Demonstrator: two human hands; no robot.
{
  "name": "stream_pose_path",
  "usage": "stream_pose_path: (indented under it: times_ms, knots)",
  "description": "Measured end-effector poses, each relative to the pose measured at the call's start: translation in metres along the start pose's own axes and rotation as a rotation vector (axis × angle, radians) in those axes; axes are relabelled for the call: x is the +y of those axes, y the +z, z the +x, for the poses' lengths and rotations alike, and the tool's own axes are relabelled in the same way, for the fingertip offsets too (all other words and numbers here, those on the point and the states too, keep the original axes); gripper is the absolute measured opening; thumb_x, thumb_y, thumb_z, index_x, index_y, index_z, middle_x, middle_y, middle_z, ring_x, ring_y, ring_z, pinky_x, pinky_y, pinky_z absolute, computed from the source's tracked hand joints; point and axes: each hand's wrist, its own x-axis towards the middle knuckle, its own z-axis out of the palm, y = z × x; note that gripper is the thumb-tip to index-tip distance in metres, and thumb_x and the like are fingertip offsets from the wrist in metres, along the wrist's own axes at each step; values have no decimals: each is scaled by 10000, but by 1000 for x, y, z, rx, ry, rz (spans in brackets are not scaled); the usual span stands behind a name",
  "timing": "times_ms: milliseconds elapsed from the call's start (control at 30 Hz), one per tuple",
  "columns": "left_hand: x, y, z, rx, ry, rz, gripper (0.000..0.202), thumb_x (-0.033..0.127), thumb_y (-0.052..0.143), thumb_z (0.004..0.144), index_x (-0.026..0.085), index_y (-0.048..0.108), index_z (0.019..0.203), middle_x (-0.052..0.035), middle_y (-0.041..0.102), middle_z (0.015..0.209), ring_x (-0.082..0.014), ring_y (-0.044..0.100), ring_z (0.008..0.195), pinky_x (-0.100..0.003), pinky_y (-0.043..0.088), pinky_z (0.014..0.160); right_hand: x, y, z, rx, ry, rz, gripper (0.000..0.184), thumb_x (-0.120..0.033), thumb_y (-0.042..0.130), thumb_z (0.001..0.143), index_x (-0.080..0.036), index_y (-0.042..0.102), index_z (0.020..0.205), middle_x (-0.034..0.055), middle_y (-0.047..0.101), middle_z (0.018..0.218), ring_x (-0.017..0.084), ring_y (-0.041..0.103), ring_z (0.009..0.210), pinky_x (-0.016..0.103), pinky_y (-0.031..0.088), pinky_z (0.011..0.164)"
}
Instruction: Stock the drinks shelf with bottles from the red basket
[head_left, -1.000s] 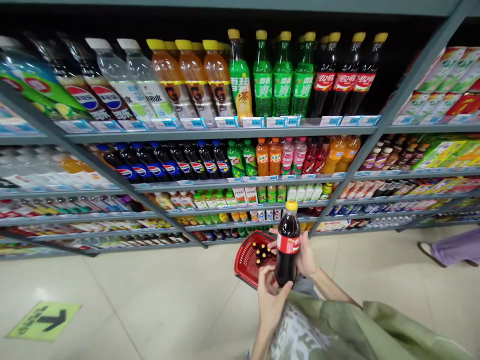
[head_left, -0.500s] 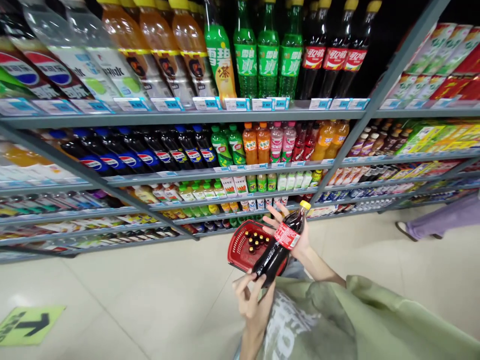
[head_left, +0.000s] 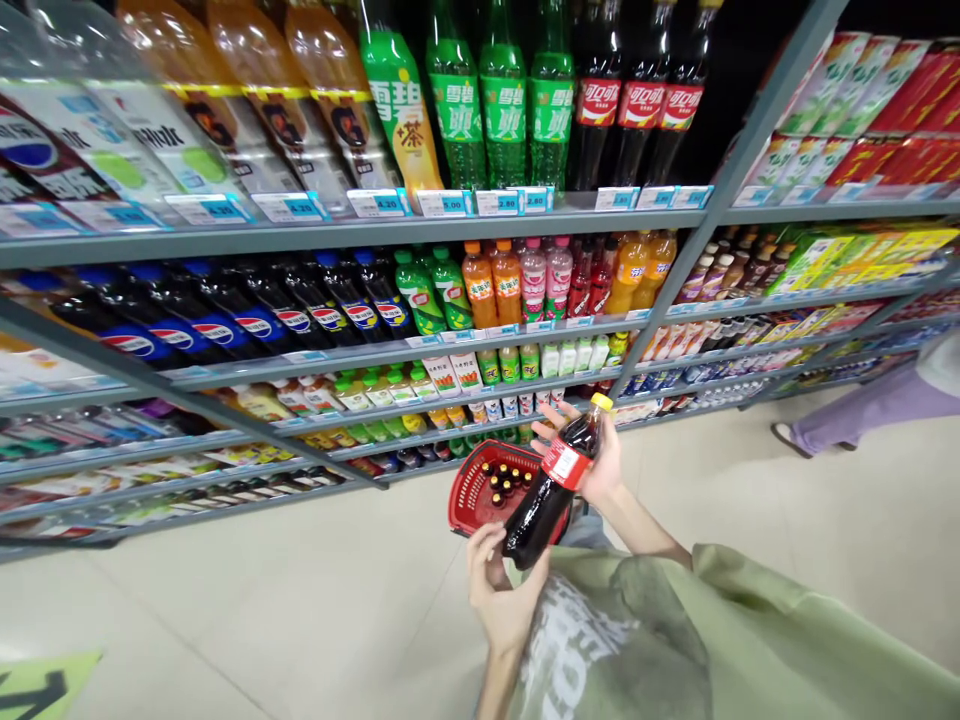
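A dark cola bottle with a yellow cap and a red label lies slanted between my two hands, cap end up and to the right. Its base is gripped by my left hand, thumb on one side and fingers curled on the other. My right hand supports the upper part from behind, the bottle resting across the palm with some fingers spread out past the label. A white patch with print on the label faces me. Beneath the bottle, a red shopping basket holds several small dark bottles with yellow caps.
Shelves of drinks fill the area ahead; cola bottles and green bottles stand on the upper shelf. A person in purple trousers is on the right. A green floor sign is at lower left.
The bottle has been turned about its length, bringing the label's white patch into view. My left fingers have shifted around the base. The shelves have slid left in the view.
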Motion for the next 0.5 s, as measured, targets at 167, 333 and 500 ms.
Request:
stream_pose_path:
  times_ms: [167,333,500]
  knots:
    - [-21,4,-10,-43,-337,-223,525,391,870,784,174,658,1211,-144,709,1224,-278,695,1152,-370,576,984,-11,1,2,8,5,-14,698,-786,495,924,-208,690,1261,162,731,1362,374,671,1292,630,554,1055]
    - [-29,7,-13,-89,-642,-292,612,682,774,786,179,689,1124,-104,731,1100,-283,713,1005,-340,594,823,-19,2,3,3,-31,-35,690,-780,519,932,-232,669,1323,137,739,1359,344,691,1270,600,569,1055]
    - [-30,11,-18,-116,-751,-306,626,741,675,845,195,662,1150,-81,710,1022,-216,679,771,-276,546,589,-18,-1,4,-18,-72,-102,677,-729,627,905,-229,656,1361,148,732,1368,332,722,1202,553,592,1021]
